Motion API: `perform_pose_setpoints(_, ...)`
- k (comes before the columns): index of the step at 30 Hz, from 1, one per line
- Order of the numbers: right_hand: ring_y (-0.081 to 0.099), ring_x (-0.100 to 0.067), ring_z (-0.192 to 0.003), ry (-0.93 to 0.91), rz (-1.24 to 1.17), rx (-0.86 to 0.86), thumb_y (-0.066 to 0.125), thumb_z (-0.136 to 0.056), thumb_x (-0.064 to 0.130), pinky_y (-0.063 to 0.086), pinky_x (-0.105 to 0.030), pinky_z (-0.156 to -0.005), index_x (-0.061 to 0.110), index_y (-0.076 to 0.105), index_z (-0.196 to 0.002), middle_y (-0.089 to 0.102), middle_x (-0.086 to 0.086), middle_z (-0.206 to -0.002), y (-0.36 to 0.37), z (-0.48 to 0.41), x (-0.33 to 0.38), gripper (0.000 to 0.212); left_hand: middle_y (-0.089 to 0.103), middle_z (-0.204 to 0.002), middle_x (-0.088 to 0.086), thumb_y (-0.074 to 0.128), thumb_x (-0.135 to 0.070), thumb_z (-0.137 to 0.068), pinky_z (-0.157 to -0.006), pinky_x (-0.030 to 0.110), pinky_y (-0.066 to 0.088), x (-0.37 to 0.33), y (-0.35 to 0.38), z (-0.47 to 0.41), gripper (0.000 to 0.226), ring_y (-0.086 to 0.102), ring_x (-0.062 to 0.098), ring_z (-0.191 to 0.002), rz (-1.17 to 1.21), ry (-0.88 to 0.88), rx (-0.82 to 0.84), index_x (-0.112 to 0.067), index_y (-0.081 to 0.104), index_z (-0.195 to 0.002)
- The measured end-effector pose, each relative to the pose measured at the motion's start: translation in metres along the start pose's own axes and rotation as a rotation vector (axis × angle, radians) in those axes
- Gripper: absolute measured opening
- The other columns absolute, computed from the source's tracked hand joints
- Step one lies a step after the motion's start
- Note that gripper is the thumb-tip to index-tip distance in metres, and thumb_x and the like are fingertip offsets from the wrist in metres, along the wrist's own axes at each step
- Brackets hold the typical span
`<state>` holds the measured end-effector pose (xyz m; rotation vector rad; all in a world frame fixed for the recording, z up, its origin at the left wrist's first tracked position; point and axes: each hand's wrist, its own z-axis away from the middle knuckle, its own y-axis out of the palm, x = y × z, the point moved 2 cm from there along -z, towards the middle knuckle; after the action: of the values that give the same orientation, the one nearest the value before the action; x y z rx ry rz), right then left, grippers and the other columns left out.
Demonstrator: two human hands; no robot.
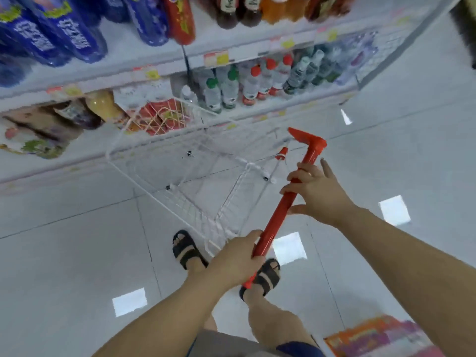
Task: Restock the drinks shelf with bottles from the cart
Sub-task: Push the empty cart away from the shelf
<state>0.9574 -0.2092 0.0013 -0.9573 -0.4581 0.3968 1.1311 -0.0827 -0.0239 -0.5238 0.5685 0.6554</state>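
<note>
While the white wire cart [195, 171] stands empty beside the shelf [257, 109] of water bottles [251, 85], labels too blurred to read, the left hand [235, 258] grips its red handle [286, 202]; the right hand [318, 193] rests loosely curled on it, over pale floor tiles [64, 253].
</note>
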Motion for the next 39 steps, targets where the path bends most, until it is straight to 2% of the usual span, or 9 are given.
perform_pose_setpoints(5, 0.047, -0.021, -0.117, 0.251, -0.001, -0.039, 0.067, -0.063, 0.067, -0.004, -0.055, -0.112, 0.031, 0.065, -0.109, 0.064, 0.011, -0.107, 0.034, 0.103, -0.08, 0.059, 0.062, -0.115, 0.004, 0.043, -0.028, -0.096, -0.085, 0.036, 0.049, -0.068, 0.068, -0.023, 0.042, 0.059, 0.023, -0.099, -0.346, 0.103, 0.118, -0.027, 0.035, -0.137)
perform_pose_setpoints(8, 0.051, -0.022, -0.105, 0.428, -0.111, -0.087, 0.063, -0.063, 0.071, 0.008, -0.055, -0.112, 0.03, 0.067, -0.102, 0.066, 0.012, -0.095, 0.057, 0.156, -0.12, 0.057, 0.06, -0.118, -0.003, 0.045, -0.027, -0.094, -0.084, 0.038, 0.049, -0.101, 0.087, -0.041, 0.043, 0.058, 0.021, -0.103, -0.539, 0.181, 0.091, -0.035, 0.035, -0.136)
perform_pose_setpoints(11, 0.046, -0.021, -0.114, 0.524, -0.254, -0.099, 0.06, -0.076, 0.06, 0.011, -0.052, -0.112, 0.033, 0.059, -0.117, 0.062, 0.014, -0.112, 0.078, 0.203, -0.156, 0.049, 0.058, -0.12, -0.007, 0.045, -0.026, -0.095, -0.084, 0.035, 0.048, -0.137, 0.089, -0.068, 0.036, 0.057, 0.018, -0.104, -0.7, 0.288, 0.007, -0.037, 0.043, -0.13)
perform_pose_setpoints(15, 0.04, -0.02, -0.127, 0.758, -0.406, -0.136, 0.055, -0.089, 0.039, 0.009, -0.05, -0.114, 0.028, 0.044, -0.133, 0.051, 0.007, -0.131, 0.112, 0.265, -0.203, 0.046, 0.058, -0.125, -0.007, 0.051, -0.016, -0.092, -0.094, 0.026, 0.026, -0.201, 0.088, -0.12, 0.043, 0.052, 0.019, -0.114, -0.95, 0.4, -0.129, -0.031, 0.047, -0.132)
perform_pose_setpoints(17, 0.044, -0.02, -0.125, 0.872, -0.498, -0.182, 0.053, -0.092, 0.029, 0.012, -0.049, -0.114, 0.025, 0.047, -0.131, 0.054, 0.003, -0.129, 0.129, 0.29, -0.22, 0.04, 0.051, -0.136, -0.005, 0.055, -0.016, -0.089, -0.109, 0.04, 0.018, -0.234, 0.093, -0.149, 0.051, 0.041, 0.02, -0.128, -1.072, 0.42, -0.195, -0.03, 0.043, -0.136)
perform_pose_setpoints(19, 0.052, -0.024, -0.113, 0.933, -0.618, -0.272, 0.054, -0.091, 0.019, 0.031, -0.042, -0.106, 0.02, 0.055, -0.122, 0.061, -0.002, -0.118, 0.14, 0.306, -0.231, 0.032, 0.031, -0.151, -0.003, 0.053, -0.018, -0.092, -0.111, 0.053, 0.016, -0.266, 0.104, -0.174, 0.057, 0.022, 0.024, -0.14, -1.158, 0.426, -0.191, -0.03, 0.032, -0.144)
perform_pose_setpoints(23, 0.059, -0.028, -0.094, 1.083, -0.762, -0.369, 0.057, -0.088, 0.017, 0.043, -0.032, -0.072, 0.017, 0.062, -0.109, 0.066, -0.005, -0.1, 0.147, 0.329, -0.244, 0.022, -0.008, -0.159, 0.001, 0.045, -0.023, -0.097, -0.112, 0.054, 0.016, -0.325, 0.139, -0.216, 0.067, 0.001, 0.029, -0.146, -1.313, 0.481, -0.097, -0.031, 0.005, -0.15)
perform_pose_setpoints(29, 0.061, -0.031, -0.097, 1.312, -0.93, -0.428, 0.059, -0.088, 0.019, 0.047, -0.036, -0.081, 0.019, 0.06, -0.118, 0.067, -0.006, -0.107, 0.166, 0.371, -0.272, 0.029, -0.014, -0.158, 0.003, 0.047, -0.034, -0.095, -0.113, 0.051, 0.021, -0.424, 0.224, -0.276, 0.07, 0.009, 0.031, -0.144, -1.454, 0.669, 0.139, -0.037, 0.001, -0.149)
perform_pose_setpoints(39, 0.06, -0.02, -0.074, 1.685, -1.107, -0.61, 0.061, -0.088, 0.024, 0.042, -0.026, -0.066, 0.019, 0.062, -0.117, 0.064, 0.0, -0.083, 0.191, 0.428, -0.33, 0.03, -0.013, -0.158, 0.011, 0.049, -0.036, -0.095, -0.109, 0.05, 0.032, -0.554, 0.413, -0.317, 0.07, 0.023, 0.038, -0.14, -1.635, 0.918, 0.56, -0.039, 0.002, -0.148)
